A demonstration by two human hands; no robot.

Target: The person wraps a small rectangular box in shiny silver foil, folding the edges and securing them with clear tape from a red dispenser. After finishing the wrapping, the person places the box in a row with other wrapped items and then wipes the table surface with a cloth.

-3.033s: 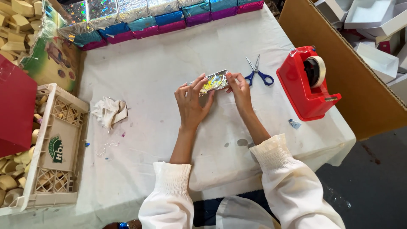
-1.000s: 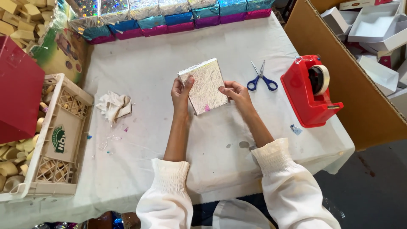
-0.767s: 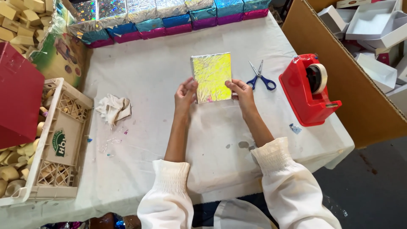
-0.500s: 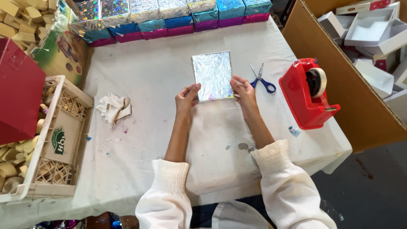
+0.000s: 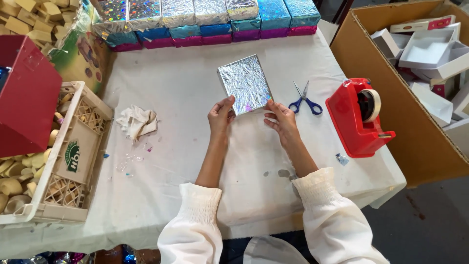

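Since half a second ago the silver foil-wrapped box (image 5: 244, 83) has tipped slightly, its far end now leaning left, and both hands have slid to its near corners; three seconds ago it was held edge-on, low over the desk.

At far left a red box (image 5: 27, 93) stands beside a pale plastic crate (image 5: 73, 156), with tan foam shapes (image 5: 10, 188) beneath. A crumpled cloth (image 5: 139, 121) lies on the white-covered desk (image 5: 171, 186), bits of foil scattered near it. Along the far edge runs a row of wrapped boxes (image 5: 205, 19) in silver, blue and magenta, apparently stacked out of the working space.

The left hand (image 5: 221, 115) pinches the box's near left corner between thumb and fingers; the right hand (image 5: 282, 122) touches the near right corner with fingers pressed together at their tips. The box is held flat-side up over the middle of the desk, probably so the wrapping can be checked.

Right of it lie blue-handled scissors (image 5: 305, 98), then a red tape dispenser (image 5: 359, 117) within easy reach, and a cardboard carton (image 5: 391, 98) of white box trays (image 5: 425, 49).
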